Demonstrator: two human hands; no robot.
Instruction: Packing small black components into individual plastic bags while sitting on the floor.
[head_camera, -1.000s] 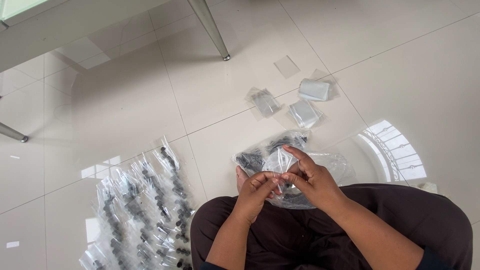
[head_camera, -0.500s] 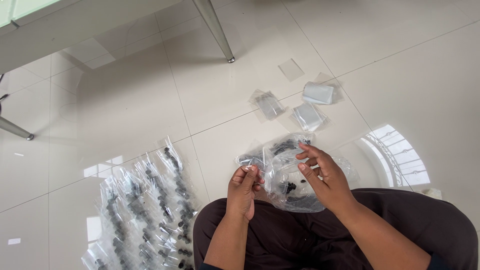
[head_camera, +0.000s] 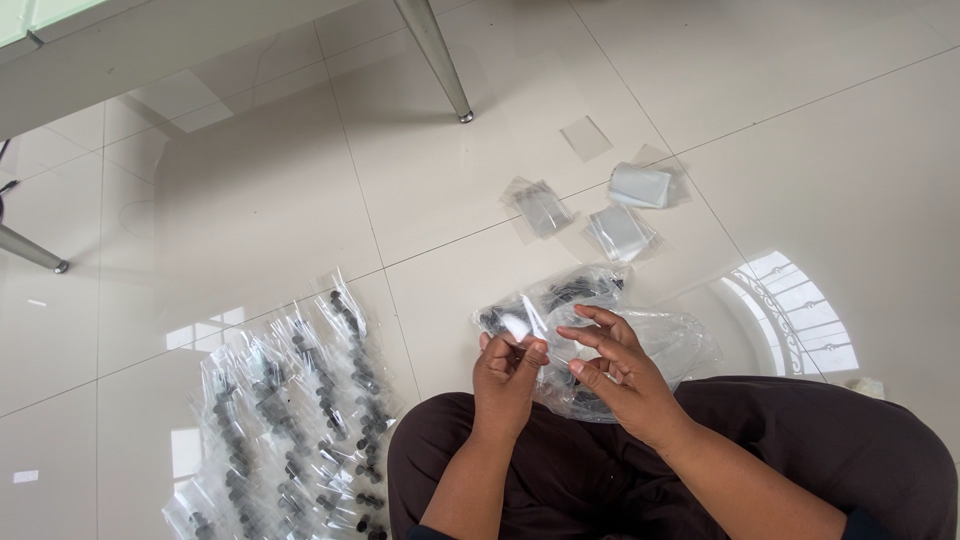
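Glossy pale floor tiles (head_camera: 250, 200) run under a metal table leg (head_camera: 435, 60). At far left lies a heap of filled clear packets (head_camera: 290, 420), dark pieces inside, spread in rows. The left hand (head_camera: 508, 375) pinches a small clear bag (head_camera: 522, 325) between thumb and fingertips; its long axis stands roughly upright, mouth pointing up and away from the body. Just beside it, apart, the right hand (head_camera: 615, 375) hovers with fingers loosely spread, gripping nothing. Behind both rests a large clear bag (head_camera: 640, 335) of dark parts. Farther off lie three empty small packets (head_camera: 620, 232).
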